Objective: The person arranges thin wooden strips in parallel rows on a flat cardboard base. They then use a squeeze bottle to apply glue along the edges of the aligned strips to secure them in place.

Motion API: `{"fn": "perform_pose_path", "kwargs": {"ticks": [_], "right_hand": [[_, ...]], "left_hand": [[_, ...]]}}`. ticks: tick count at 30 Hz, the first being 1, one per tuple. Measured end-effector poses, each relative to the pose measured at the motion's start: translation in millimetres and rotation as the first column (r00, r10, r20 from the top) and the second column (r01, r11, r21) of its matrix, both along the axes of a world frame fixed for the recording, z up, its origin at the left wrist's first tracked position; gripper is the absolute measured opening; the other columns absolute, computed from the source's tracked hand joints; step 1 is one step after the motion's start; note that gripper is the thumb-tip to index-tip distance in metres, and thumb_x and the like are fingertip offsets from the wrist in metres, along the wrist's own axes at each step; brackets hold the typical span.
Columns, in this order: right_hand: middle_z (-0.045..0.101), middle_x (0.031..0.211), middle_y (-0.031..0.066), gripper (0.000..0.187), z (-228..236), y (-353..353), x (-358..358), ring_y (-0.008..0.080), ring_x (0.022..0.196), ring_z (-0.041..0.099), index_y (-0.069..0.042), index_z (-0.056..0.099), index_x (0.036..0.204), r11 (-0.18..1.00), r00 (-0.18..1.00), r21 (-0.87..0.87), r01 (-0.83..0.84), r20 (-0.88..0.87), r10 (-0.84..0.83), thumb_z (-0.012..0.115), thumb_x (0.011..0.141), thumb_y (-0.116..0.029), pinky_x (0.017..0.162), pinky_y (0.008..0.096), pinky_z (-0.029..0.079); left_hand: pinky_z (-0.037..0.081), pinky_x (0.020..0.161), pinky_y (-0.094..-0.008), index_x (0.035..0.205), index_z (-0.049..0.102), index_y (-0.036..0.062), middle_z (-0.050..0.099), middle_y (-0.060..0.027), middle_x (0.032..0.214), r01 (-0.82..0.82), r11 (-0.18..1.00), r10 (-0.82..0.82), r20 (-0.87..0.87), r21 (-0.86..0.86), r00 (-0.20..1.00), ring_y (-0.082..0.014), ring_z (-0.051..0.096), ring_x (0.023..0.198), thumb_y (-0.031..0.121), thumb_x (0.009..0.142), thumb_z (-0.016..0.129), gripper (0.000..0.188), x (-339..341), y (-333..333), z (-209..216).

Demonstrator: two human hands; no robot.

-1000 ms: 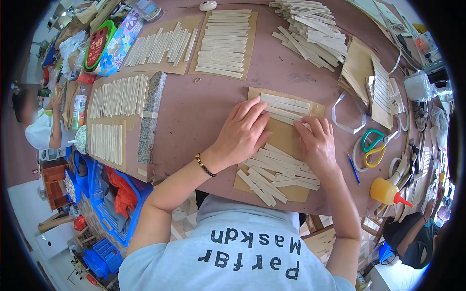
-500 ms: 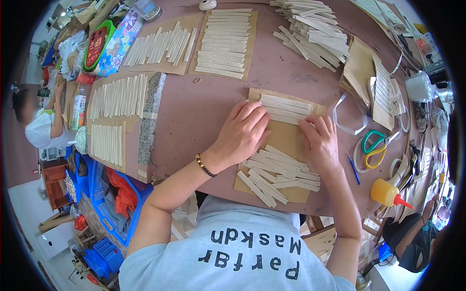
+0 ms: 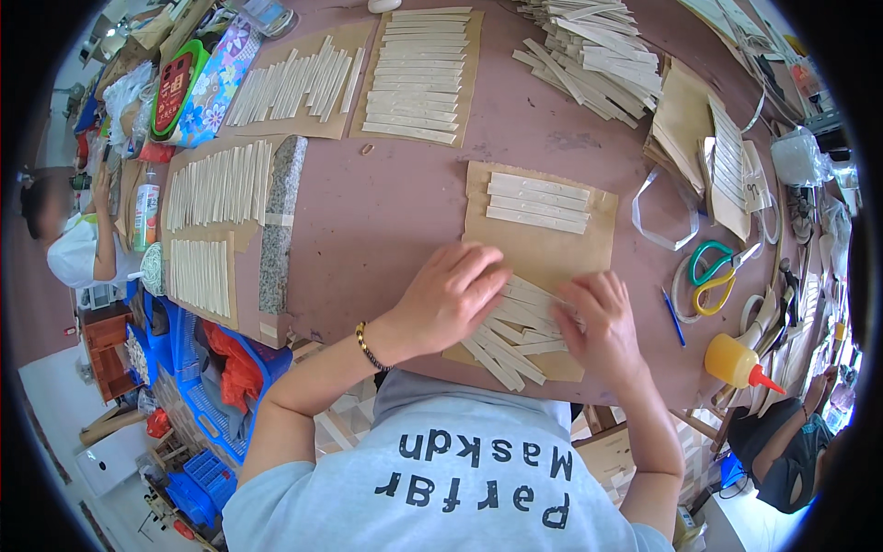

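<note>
A sheet of brown cardboard [image 3: 543,247] lies before me on the table. Near its far end several flat pale strips [image 3: 538,202] sit side by side in a neat row. A loose pile of the same strips [image 3: 501,354] covers the near end. My left hand [image 3: 457,296] is at the left of this pile, fingers bent and their tips closed on the end of a pale strip. Opposite it, my right hand [image 3: 602,322] pinches near the strip's other end, its fingertips partly hidden and slightly blurred.
Cardboard sheets bearing strip rows [image 3: 418,78] lie at the far left. A big strip heap [image 3: 598,55] is at the back. To the right are scissors [image 3: 722,276], a blue pen [image 3: 673,319] and a yellow glue bottle [image 3: 733,361]. Another person [image 3: 83,244] is at far left.
Both hands have come back toward me, from the neat row at the far end of the cardboard to the loose pile. The row now lies uncovered.
</note>
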State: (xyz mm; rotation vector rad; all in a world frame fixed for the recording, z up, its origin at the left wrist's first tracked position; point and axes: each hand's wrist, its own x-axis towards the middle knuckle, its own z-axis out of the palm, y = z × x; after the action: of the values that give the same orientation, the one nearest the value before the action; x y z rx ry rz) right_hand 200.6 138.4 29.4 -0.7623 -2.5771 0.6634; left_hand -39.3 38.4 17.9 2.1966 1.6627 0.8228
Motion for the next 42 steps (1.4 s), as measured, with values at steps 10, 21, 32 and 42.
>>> {"fn": "perform_pose_path", "kwargs": {"ticks": [10, 21, 32, 42], "right_hand": [[0.061, 0.094, 0.0113, 0.025, 9.6, -21.5, -5.3, 0.0318, 0.089, 0.061, -0.003, 0.068, 0.102, 0.98, 0.991, -0.184, 0.077, 0.12, -0.055, 0.078, 0.082, -0.013, 0.079, 0.043, 0.051], [0.061, 0.092, 0.0106, 0.018, 6.8, -15.0, -14.1, 0.0319, 0.089, 0.06, -0.005, 0.063, 0.092, 0.983, 0.989, -0.18, 0.019, 0.146, 0.007, 0.076, 0.082, -0.011, 0.08, 0.0442, 0.05], [0.063, 0.103, 0.0068, 0.017, -9.1, 4.2, -17.8, 0.0274, 0.096, 0.059, -0.007, 0.067, 0.101, 0.983, 1.0, 0.182, 0.024, -0.005, -0.024, 0.074, 0.085, -0.009, 0.087, 0.0417, 0.046], [0.064, 0.096, 0.0035, 0.013, -16.0, 24.9, -27.7, 0.0251, 0.092, 0.058, -0.008, 0.071, 0.095, 0.986, 0.997, 0.147, 0.077, -0.022, -0.075, 0.074, 0.083, -0.004, 0.083, 0.0399, 0.045]], "left_hand": [[0.056, 0.079, -0.0376, 0.119, 0.065, 0.0026, 0.059, -0.0091, 0.116, -0.059, 0.996, 0.064, 0.069, -0.074, 0.996, -0.027, 0.063, 0.093, 0.009, 0.084, 0.078, 0.037, 11.5, -20.3, 3.3], [0.053, 0.078, -0.0409, 0.098, 0.066, 0.002, 0.059, -0.008, 0.098, 0.083, 0.988, -0.08, 0.028, -0.128, 0.996, -0.0285, 0.061, 0.091, 0.003, 0.083, 0.074, 0.018, 5.8, 7.8, 6.3], [0.052, 0.086, -0.0394, 0.099, 0.069, 0.0036, 0.063, -0.0062, 0.103, -0.079, 0.994, 0.08, -0.018, 0.073, 0.997, -0.0271, 0.062, 0.098, 0.002, 0.079, 0.077, 0.021, -10.9, 3.0, -6.3], [0.053, 0.085, -0.0387, 0.097, 0.072, 0.0026, 0.064, -0.0061, 0.101, -0.038, 0.994, 0.039, -0.008, 0.1, 0.999, -0.0265, 0.061, 0.097, -0.004, 0.074, 0.075, 0.024, -11.2, 1.8, -13.5]]}}
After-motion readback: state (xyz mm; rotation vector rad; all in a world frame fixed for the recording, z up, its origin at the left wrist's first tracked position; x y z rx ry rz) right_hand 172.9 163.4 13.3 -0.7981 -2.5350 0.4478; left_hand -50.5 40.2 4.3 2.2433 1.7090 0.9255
